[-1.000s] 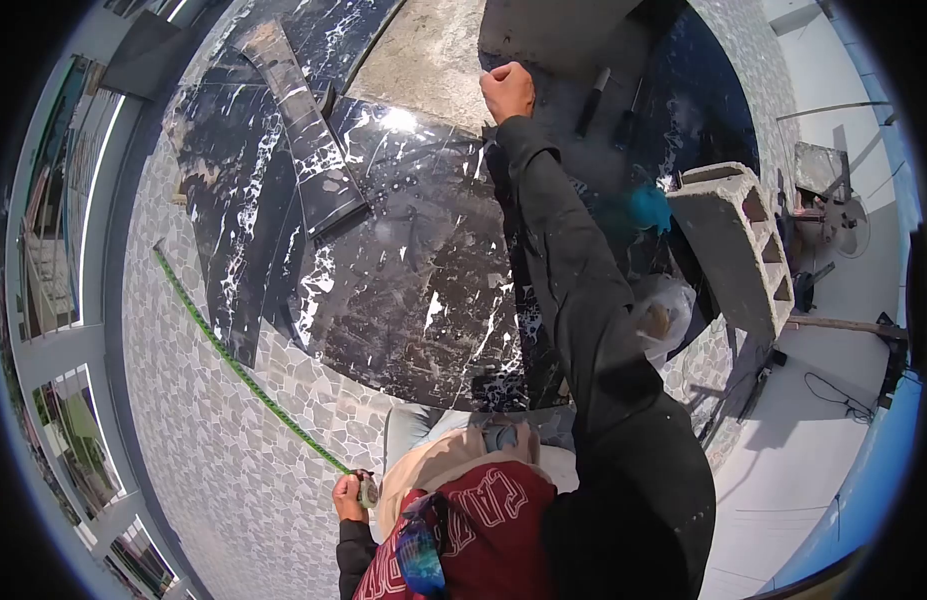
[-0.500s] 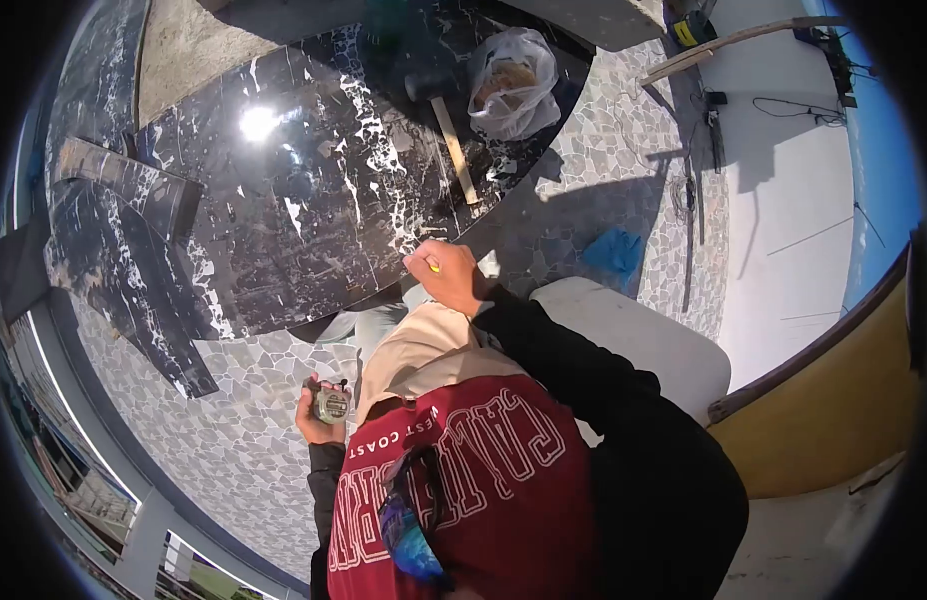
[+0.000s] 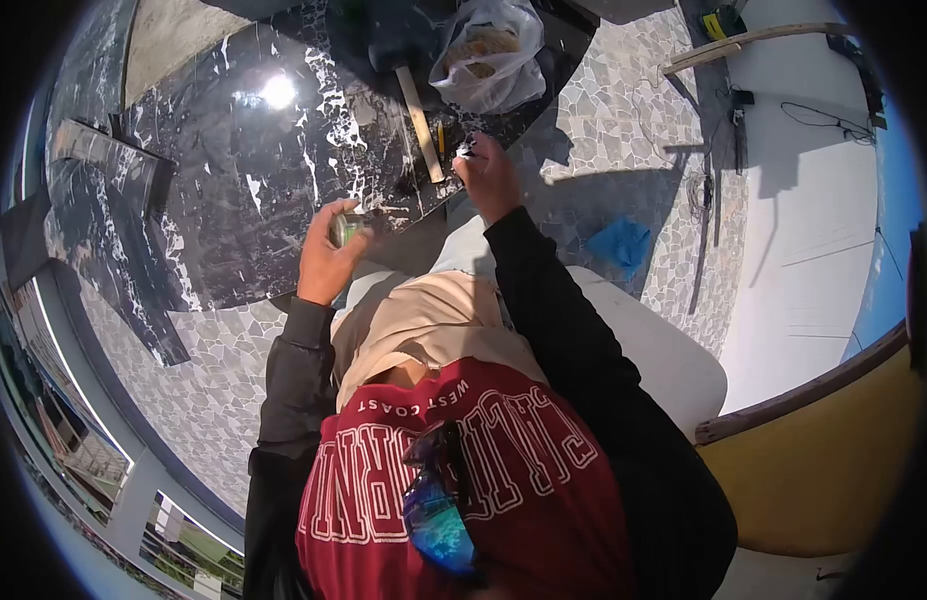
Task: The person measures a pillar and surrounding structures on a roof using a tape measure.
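Observation:
My left hand (image 3: 326, 262) is closed around a round tape measure (image 3: 345, 230), over the near edge of the black, white-veined slab (image 3: 218, 210). At the slab's right-hand edge, my right hand (image 3: 490, 180) has its fingers drawn together; what they hold, if anything, is too small to make out. A yellow pencil (image 3: 441, 138) lies just left of those fingers. Beside it is a hammer with a light wooden handle (image 3: 419, 125), its dark head in shadow. Behind my right hand sits a clear plastic bag (image 3: 491, 62) with something brown inside.
Cut slab strips (image 3: 118, 155) lie at the left. A white rounded seat (image 3: 648, 345) is beside my right arm. On the stone-pattern floor (image 3: 608, 115) are a blue plastic piece (image 3: 620, 246) and a cable. A yellow curved surface (image 3: 813, 450) stands at the lower right.
My left hand has risen with the tape measure to the slab's edge. My right hand has moved up and right. The pencil now lies on the slab; something yellow showed in my right hand before.

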The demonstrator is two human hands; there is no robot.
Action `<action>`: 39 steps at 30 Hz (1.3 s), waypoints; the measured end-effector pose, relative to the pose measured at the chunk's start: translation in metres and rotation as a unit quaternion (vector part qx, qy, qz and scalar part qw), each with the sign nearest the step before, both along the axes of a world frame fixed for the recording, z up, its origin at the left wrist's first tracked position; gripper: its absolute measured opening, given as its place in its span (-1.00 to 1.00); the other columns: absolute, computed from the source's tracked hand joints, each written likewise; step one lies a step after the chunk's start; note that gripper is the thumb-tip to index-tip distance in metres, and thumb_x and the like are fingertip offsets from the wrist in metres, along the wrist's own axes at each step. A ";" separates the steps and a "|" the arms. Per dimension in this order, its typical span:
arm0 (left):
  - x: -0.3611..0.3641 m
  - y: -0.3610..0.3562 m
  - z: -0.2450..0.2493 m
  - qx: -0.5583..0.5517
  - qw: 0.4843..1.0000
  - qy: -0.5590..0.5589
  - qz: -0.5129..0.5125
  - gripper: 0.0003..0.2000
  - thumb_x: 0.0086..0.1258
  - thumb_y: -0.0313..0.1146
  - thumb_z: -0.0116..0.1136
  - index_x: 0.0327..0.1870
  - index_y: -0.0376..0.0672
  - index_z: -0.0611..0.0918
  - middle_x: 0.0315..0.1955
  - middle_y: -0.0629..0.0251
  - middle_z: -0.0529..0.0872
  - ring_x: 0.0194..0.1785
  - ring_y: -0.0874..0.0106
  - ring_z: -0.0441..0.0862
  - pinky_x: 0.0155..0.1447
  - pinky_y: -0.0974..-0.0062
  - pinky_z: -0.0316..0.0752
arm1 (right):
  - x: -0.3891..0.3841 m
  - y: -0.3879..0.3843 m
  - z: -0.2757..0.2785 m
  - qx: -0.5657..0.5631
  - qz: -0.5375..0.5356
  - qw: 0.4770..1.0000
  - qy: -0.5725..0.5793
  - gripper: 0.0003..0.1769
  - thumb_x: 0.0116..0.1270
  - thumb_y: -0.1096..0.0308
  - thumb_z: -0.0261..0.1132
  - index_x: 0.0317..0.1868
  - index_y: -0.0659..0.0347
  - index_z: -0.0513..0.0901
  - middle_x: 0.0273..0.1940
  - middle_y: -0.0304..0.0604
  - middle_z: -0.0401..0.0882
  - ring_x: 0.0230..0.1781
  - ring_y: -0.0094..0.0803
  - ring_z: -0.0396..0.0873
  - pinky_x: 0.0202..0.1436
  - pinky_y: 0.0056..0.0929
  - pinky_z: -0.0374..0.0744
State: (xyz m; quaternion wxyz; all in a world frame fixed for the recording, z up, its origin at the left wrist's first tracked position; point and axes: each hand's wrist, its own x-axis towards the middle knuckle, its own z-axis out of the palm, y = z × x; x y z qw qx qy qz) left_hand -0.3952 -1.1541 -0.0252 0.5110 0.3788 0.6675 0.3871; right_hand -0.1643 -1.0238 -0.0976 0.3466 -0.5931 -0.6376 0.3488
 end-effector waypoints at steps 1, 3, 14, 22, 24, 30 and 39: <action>0.011 0.019 -0.003 -0.001 1.000 0.007 0.012 -0.60 0.18 -0.44 0.22 0.08 -0.19 0.50 -0.09 0.28 0.51 -0.10 0.48 0.49 -0.02 0.53 0.41 | 0.005 0.010 -0.002 -0.001 0.012 1.000 0.007 -0.60 0.20 0.28 0.21 0.00 0.33 0.53 -0.37 -0.10 0.64 -0.40 -0.41 0.59 -0.26 -0.42 0.53; 0.032 0.051 -0.007 0.027 0.978 0.208 0.022 -0.57 0.11 -0.37 0.30 0.05 -0.13 0.52 -0.11 0.13 0.50 -0.08 0.26 0.51 0.06 0.37 0.40 | 0.028 0.015 0.000 -0.132 0.044 0.986 0.088 -0.64 0.21 0.24 0.23 -0.10 0.35 0.57 -0.40 -0.11 0.63 -0.42 -0.42 0.59 -0.29 -0.44 0.53; 0.071 0.169 -0.013 0.129 0.881 0.423 0.167 -0.50 0.01 -0.35 0.32 0.04 -0.25 0.51 -0.11 0.06 0.57 0.02 0.15 0.51 0.14 0.30 0.39 | 0.264 0.077 0.009 -0.333 0.210 0.904 -0.164 -0.63 0.17 0.30 0.27 0.00 0.21 0.58 -0.15 -0.06 0.63 -0.27 -0.30 0.63 -0.17 -0.39 0.56; 0.252 0.220 0.042 0.094 0.951 -0.054 -0.290 -0.21 0.17 -0.05 0.28 0.35 -0.24 0.18 0.04 -0.13 0.49 0.14 -0.01 0.47 0.20 0.21 0.36 | 0.215 0.099 0.108 -0.408 0.006 0.765 0.499 -0.52 0.23 0.27 0.29 0.15 0.22 0.48 0.13 -0.06 0.45 0.23 -0.25 0.37 0.09 -0.33 0.55; 0.285 0.233 0.016 0.098 0.943 -0.045 -0.315 -0.22 0.19 -0.03 0.23 0.35 -0.24 0.18 0.03 -0.15 0.50 0.14 0.00 0.47 0.19 0.21 0.37 | 0.243 0.086 0.063 -0.254 0.049 0.917 0.304 -0.51 0.13 0.28 0.36 0.09 0.21 0.53 0.16 -0.04 0.42 0.21 -0.23 0.39 0.09 -0.33 0.55; 0.349 0.253 -0.023 -0.045 0.776 0.147 -0.611 -0.39 0.24 0.00 0.16 0.22 -0.22 0.38 0.03 -0.16 0.51 0.11 0.07 0.51 0.11 0.21 0.41 | 0.352 0.078 0.012 -0.303 0.029 0.915 -0.266 -0.56 -0.02 0.39 0.39 -0.03 0.17 0.63 -0.25 -0.11 0.67 -0.16 -0.44 0.62 -0.16 -0.49 0.56; 0.466 0.373 0.030 -0.047 0.737 -0.400 -0.542 -0.71 0.32 -0.15 0.12 -0.35 -0.23 0.68 -0.50 0.39 0.63 -0.37 0.54 0.55 -0.19 0.54 0.43 | 0.474 0.168 -0.005 -0.432 0.122 0.894 -0.009 -0.46 -0.05 0.29 0.44 0.01 0.23 0.59 -0.18 -0.12 0.68 -0.13 -0.45 0.61 -0.03 -0.44 0.53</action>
